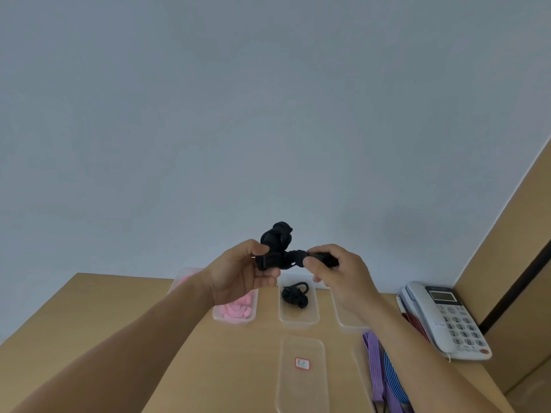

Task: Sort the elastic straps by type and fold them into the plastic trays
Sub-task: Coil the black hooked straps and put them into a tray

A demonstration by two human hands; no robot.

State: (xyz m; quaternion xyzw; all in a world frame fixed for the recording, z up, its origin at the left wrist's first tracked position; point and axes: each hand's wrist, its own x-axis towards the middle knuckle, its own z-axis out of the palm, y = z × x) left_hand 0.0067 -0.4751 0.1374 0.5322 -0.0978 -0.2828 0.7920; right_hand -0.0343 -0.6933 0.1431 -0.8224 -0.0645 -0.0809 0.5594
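Note:
A black elastic strap [277,244] is held up in the air above the table. My left hand [241,271] grips its bunched coil, and my right hand [337,271] pinches its free end. Below them stand three clear plastic trays. The left tray [235,318] holds pink straps [238,308]. The middle tray [298,320] holds a folded black strap [295,295]. The right tray [347,318] is partly hidden by my right forearm. Purple and blue striped straps [378,371] lie on the table at the right.
A clear tray lid [301,380] with a red-edged sticker lies near the front. A white desk telephone [447,317] stands at the right by a brown partition [507,248]. The wooden table [104,317] meets a pale wall.

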